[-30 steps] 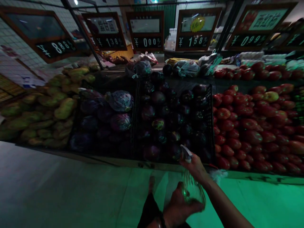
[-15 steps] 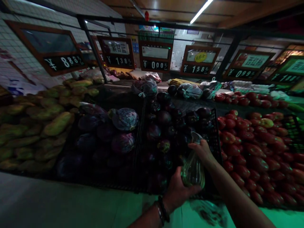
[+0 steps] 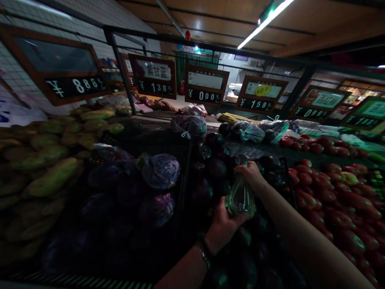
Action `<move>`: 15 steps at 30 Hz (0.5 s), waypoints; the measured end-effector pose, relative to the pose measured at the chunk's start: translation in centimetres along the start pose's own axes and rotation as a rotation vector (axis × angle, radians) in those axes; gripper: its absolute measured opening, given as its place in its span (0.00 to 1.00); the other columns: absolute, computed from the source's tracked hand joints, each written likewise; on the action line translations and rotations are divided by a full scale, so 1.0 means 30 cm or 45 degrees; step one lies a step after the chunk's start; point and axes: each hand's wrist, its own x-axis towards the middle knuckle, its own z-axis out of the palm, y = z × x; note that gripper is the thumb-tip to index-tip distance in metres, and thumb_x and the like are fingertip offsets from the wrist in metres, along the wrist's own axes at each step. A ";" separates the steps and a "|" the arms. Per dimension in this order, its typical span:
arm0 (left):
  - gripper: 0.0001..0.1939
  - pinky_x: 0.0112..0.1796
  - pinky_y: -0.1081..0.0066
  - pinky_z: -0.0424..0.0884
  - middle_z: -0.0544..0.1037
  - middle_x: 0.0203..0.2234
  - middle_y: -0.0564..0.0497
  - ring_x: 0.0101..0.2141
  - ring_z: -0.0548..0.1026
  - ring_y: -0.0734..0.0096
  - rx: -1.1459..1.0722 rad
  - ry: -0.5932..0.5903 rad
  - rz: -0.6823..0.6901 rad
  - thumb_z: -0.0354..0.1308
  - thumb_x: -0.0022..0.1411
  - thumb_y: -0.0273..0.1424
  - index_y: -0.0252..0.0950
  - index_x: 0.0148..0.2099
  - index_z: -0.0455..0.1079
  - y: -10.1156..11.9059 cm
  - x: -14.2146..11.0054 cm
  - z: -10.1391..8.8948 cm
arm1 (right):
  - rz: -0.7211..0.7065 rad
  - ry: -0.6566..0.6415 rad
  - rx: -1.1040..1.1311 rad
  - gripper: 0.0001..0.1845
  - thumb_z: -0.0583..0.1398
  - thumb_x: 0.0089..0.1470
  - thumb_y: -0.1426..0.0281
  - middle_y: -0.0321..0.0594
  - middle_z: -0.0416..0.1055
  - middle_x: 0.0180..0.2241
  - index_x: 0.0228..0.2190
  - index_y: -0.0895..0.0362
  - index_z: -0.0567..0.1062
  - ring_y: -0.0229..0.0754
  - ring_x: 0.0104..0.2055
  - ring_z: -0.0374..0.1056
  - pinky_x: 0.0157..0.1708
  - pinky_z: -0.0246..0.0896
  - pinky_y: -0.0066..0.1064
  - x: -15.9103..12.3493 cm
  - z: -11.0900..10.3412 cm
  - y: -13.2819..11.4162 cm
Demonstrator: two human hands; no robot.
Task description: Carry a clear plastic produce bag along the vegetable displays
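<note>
A clear, greenish ribbed spray bottle (image 3: pixel 240 198) is held over the dark eggplants (image 3: pixel 215 167) in the middle crate. My left hand (image 3: pixel 222 224), with a bracelet at the wrist, cups the lower body of the bottle between thumb and fingers. Around the bottle's neck, just under the sprayer head, my right hand (image 3: pixel 251 175) is closed. The head points away from me toward the back of the crate, and its trigger is hidden by the right hand. Purple cabbages (image 3: pixel 161 171) lie in the crate to the left.
Red tomatoes (image 3: pixel 325 196) are heaped on the right, and long yellowish-green tubers (image 3: pixel 52 176) on the far left. Bagged vegetables (image 3: pixel 188 125) line the back ledge. Price boards (image 3: pixel 206 85) hang from a dark rail above. Black crate edges (image 3: pixel 184 180) divide the produce.
My view has shifted forward over the crates, so the white front ledge is mostly out of sight. Both hands still hold the spray bottle, now farther over the eggplants.
</note>
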 end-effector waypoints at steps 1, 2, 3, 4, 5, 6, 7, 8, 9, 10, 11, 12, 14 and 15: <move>0.36 0.61 0.50 0.75 0.83 0.55 0.40 0.56 0.80 0.46 0.013 0.015 0.010 0.79 0.54 0.43 0.39 0.60 0.71 0.010 0.025 -0.017 | 0.000 0.002 0.004 0.16 0.71 0.35 0.60 0.32 0.66 0.19 0.23 0.55 0.73 0.38 0.22 0.59 0.21 0.51 0.31 0.025 0.025 -0.025; 0.35 0.62 0.50 0.74 0.83 0.56 0.40 0.57 0.80 0.47 0.012 0.016 0.026 0.78 0.56 0.43 0.40 0.61 0.70 0.020 0.049 -0.035 | 0.002 0.001 0.011 0.17 0.71 0.34 0.60 0.32 0.66 0.19 0.23 0.54 0.73 0.38 0.22 0.60 0.21 0.53 0.31 0.048 0.051 -0.051; 0.34 0.63 0.49 0.73 0.83 0.57 0.41 0.57 0.80 0.49 -0.014 0.005 0.049 0.77 0.58 0.43 0.40 0.61 0.69 0.031 0.072 -0.052 | 0.001 -0.006 0.019 0.17 0.71 0.33 0.59 0.32 0.66 0.19 0.23 0.54 0.72 0.39 0.22 0.60 0.21 0.53 0.32 0.070 0.077 -0.077; 0.34 0.63 0.50 0.73 0.82 0.57 0.41 0.58 0.80 0.50 -0.057 -0.016 0.081 0.76 0.60 0.43 0.40 0.62 0.68 0.043 0.094 -0.071 | -0.009 -0.018 0.027 0.17 0.71 0.33 0.59 0.32 0.66 0.20 0.23 0.54 0.72 0.39 0.22 0.61 0.21 0.53 0.32 0.088 0.101 -0.102; 0.33 0.63 0.50 0.73 0.82 0.57 0.41 0.57 0.80 0.52 -0.095 -0.038 0.115 0.74 0.61 0.43 0.39 0.63 0.68 0.055 0.115 -0.089 | -0.027 -0.031 0.030 0.17 0.70 0.34 0.59 0.32 0.66 0.20 0.23 0.54 0.72 0.39 0.22 0.60 0.21 0.53 0.32 0.105 0.124 -0.127; 0.32 0.62 0.52 0.74 0.83 0.57 0.42 0.57 0.81 0.53 -0.115 -0.052 0.151 0.73 0.63 0.43 0.39 0.63 0.67 0.068 0.133 -0.108 | -0.047 -0.036 0.027 0.16 0.70 0.34 0.59 0.32 0.66 0.20 0.23 0.54 0.72 0.38 0.22 0.60 0.21 0.52 0.32 0.119 0.145 -0.148; 0.32 0.61 0.53 0.74 0.83 0.56 0.42 0.56 0.81 0.54 -0.110 -0.052 0.182 0.73 0.64 0.44 0.39 0.63 0.67 0.080 0.148 -0.128 | -0.068 -0.030 0.016 0.15 0.69 0.35 0.60 0.32 0.65 0.20 0.22 0.54 0.72 0.37 0.22 0.58 0.21 0.51 0.32 0.132 0.165 -0.166; 0.32 0.60 0.54 0.75 0.83 0.55 0.42 0.55 0.81 0.54 -0.082 -0.032 0.200 0.73 0.64 0.44 0.38 0.63 0.68 0.090 0.159 -0.148 | -0.088 -0.018 -0.001 0.15 0.69 0.36 0.61 0.32 0.64 0.20 0.22 0.55 0.72 0.37 0.22 0.58 0.22 0.49 0.32 0.143 0.184 -0.179; 0.33 0.58 0.54 0.75 0.83 0.54 0.42 0.54 0.81 0.55 -0.037 -0.005 0.208 0.73 0.63 0.45 0.37 0.63 0.68 0.099 0.167 -0.167 | -0.109 -0.003 -0.020 0.14 0.69 0.37 0.62 0.32 0.64 0.20 0.22 0.55 0.72 0.37 0.23 0.57 0.22 0.49 0.33 0.153 0.203 -0.188; 0.33 0.58 0.54 0.75 0.83 0.53 0.42 0.53 0.81 0.55 0.010 0.025 0.206 0.73 0.63 0.46 0.36 0.63 0.68 0.105 0.170 -0.187 | -0.126 0.007 -0.040 0.13 0.69 0.37 0.63 0.32 0.64 0.20 0.22 0.55 0.72 0.37 0.23 0.57 0.22 0.48 0.33 0.161 0.223 -0.192; 0.34 0.57 0.55 0.75 0.83 0.52 0.43 0.52 0.81 0.55 0.048 0.051 0.197 0.73 0.63 0.47 0.36 0.63 0.68 0.107 0.168 -0.204 | -0.140 0.007 -0.059 0.13 0.69 0.37 0.64 0.33 0.65 0.21 0.22 0.55 0.72 0.37 0.24 0.57 0.23 0.49 0.33 0.167 0.243 -0.190; 0.34 0.57 0.55 0.74 0.83 0.52 0.43 0.52 0.80 0.55 0.077 0.070 0.183 0.73 0.63 0.47 0.36 0.63 0.68 0.107 0.161 -0.220 | -0.152 -0.002 -0.074 0.12 0.69 0.37 0.64 0.33 0.66 0.22 0.23 0.55 0.73 0.37 0.25 0.58 0.24 0.50 0.32 0.171 0.265 -0.184; 0.33 0.57 0.55 0.74 0.83 0.53 0.44 0.53 0.80 0.55 0.102 0.084 0.149 0.72 0.63 0.49 0.37 0.62 0.68 0.096 0.132 -0.244 | -0.157 -0.041 -0.101 0.12 0.69 0.37 0.64 0.34 0.69 0.23 0.25 0.56 0.75 0.39 0.27 0.61 0.25 0.53 0.32 0.166 0.309 -0.160; 0.33 0.58 0.55 0.73 0.82 0.53 0.44 0.53 0.80 0.54 0.096 0.088 0.127 0.72 0.64 0.49 0.36 0.62 0.68 0.086 0.112 -0.252 | -0.151 -0.064 -0.115 0.13 0.69 0.37 0.63 0.34 0.70 0.24 0.25 0.56 0.76 0.40 0.28 0.62 0.26 0.55 0.32 0.155 0.328 -0.143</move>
